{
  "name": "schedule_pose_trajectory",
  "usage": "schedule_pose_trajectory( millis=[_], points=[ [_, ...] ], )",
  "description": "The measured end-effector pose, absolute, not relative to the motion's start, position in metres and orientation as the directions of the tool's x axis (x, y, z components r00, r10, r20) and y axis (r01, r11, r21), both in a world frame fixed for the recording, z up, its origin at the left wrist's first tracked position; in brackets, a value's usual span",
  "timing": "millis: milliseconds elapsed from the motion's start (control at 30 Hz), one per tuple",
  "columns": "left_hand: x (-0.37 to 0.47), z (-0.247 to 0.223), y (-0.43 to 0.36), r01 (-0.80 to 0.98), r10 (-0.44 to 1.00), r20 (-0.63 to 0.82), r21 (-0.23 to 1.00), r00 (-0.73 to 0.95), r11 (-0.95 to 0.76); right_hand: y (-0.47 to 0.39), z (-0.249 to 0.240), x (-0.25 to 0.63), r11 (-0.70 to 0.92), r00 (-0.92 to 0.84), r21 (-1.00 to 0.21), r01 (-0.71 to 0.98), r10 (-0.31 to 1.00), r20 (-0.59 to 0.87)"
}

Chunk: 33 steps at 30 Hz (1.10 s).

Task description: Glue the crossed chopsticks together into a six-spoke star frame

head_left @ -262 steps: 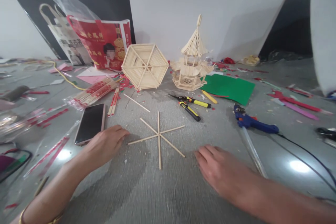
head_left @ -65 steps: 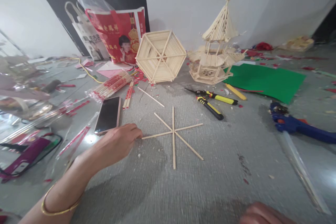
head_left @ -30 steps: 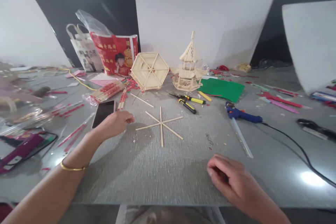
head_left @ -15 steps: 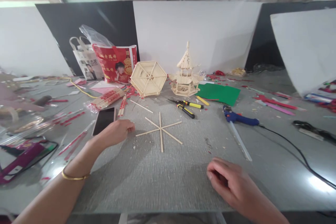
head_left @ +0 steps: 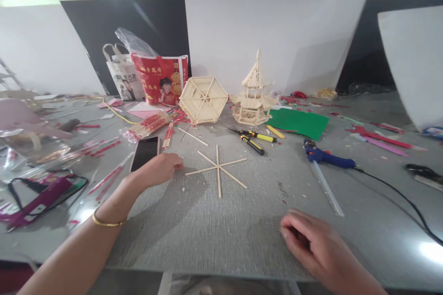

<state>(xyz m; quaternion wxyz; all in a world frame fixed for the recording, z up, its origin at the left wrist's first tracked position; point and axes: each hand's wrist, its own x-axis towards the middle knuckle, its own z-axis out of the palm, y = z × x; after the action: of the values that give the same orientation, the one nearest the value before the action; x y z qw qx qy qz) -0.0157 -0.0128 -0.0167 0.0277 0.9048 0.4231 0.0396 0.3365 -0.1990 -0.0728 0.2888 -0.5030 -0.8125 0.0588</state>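
Observation:
My left hand (head_left: 162,168) rests on the table with its fingers curled in; nothing shows in it. It lies between a dark-screened phone (head_left: 145,153) and a flat six-armed star of thin wooden sticks (head_left: 218,179). One arm of the star ends just right of my left knuckles, apart from them. My right hand (head_left: 309,239) lies near the front edge, loosely closed on its side, with no object visible in its hollow. Behind the star are yellow-and-black pliers (head_left: 254,140) and a single loose stick (head_left: 193,137).
A hexagonal stick panel (head_left: 204,113) leans beside a stick pagoda model (head_left: 254,101). A blue glue gun (head_left: 328,158) with a clear glue stick and black cord lies right. Green paper (head_left: 300,122), a red bag (head_left: 159,76), packed chopsticks (head_left: 148,126) and a purple tool (head_left: 38,200) lie around.
The whole view has shifted slightly, so things appear further right. Both hands keep their curled shape and their places on the table; the star has not moved.

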Motion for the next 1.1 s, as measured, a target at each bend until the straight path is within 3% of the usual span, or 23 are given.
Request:
schedule_pose_trajectory(
  millis=[467,567,667,767,833,1000,1100],
  points=[
    [-0.013,-0.011,-0.016,0.754,0.758,0.043,0.080,0.650,-0.652,-0.204,-0.070,0.338,0.510,-0.353,-0.357,0.783,0.836,0.420],
    [-0.013,-0.012,-0.016,0.753,0.758,0.042,0.092,0.651,-0.652,-0.199,-0.053,0.371,0.517,-0.370,-0.278,0.810,0.818,0.441],
    [-0.013,-0.011,-0.018,0.752,0.758,0.039,0.103,0.651,-0.651,-0.168,-0.032,0.434,0.441,-0.305,-0.112,0.891,0.762,0.572],
    [-0.013,-0.011,-0.019,0.755,0.760,0.026,0.103,0.649,-0.648,-0.121,-0.026,0.499,0.202,-0.164,-0.027,0.979,0.859,0.484],
    [-0.014,-0.011,-0.019,0.752,0.758,0.027,0.110,0.651,-0.650,-0.093,-0.034,0.529,0.126,-0.128,0.030,0.992,0.910,0.394],
    [-0.016,-0.012,-0.019,0.747,0.758,0.046,0.141,0.650,-0.650,-0.060,-0.063,0.549,0.180,-0.193,0.076,0.981,0.957,0.215],
    [-0.015,-0.011,-0.020,0.757,0.763,0.015,0.117,0.646,-0.643,-0.061,-0.060,0.540,0.159,-0.178,0.103,0.982,0.958,0.223]
  ],
)
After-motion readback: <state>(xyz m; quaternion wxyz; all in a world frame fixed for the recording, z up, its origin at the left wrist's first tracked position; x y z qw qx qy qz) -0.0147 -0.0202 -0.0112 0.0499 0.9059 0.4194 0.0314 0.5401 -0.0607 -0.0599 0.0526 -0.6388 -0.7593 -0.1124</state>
